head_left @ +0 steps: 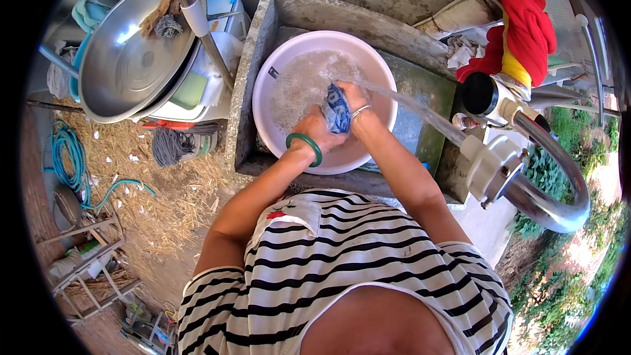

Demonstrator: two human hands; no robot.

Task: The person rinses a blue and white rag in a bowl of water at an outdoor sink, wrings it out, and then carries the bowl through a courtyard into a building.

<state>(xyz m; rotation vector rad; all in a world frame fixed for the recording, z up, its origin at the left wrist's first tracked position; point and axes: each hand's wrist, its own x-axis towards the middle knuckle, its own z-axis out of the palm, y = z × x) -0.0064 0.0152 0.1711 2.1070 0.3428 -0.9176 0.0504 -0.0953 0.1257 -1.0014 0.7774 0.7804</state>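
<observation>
Both hands hold a small blue-and-white patterned item (337,110) above the pink plastic basin (264,115). I cannot tell whether it is a bowl or folded cloth. My left hand (314,129), with a green bangle at the wrist, closes on its left side. On the other side, my right hand (355,99), wearing a pale bracelet, grips its upper edge. Water (413,104) streams from the metal faucet (491,165) on the right toward my right hand. Cloudy, bubbly water (296,82) lies in the basin below. Parts of the fingers are hidden behind the item.
The basin stands inside a concrete sink (240,108). A large metal bowl (125,79) holding scrubbers (165,23) sits to the left. Red cloth (529,26) hangs at upper right. A coiled teal hose (66,158) lies on the straw-strewn ground.
</observation>
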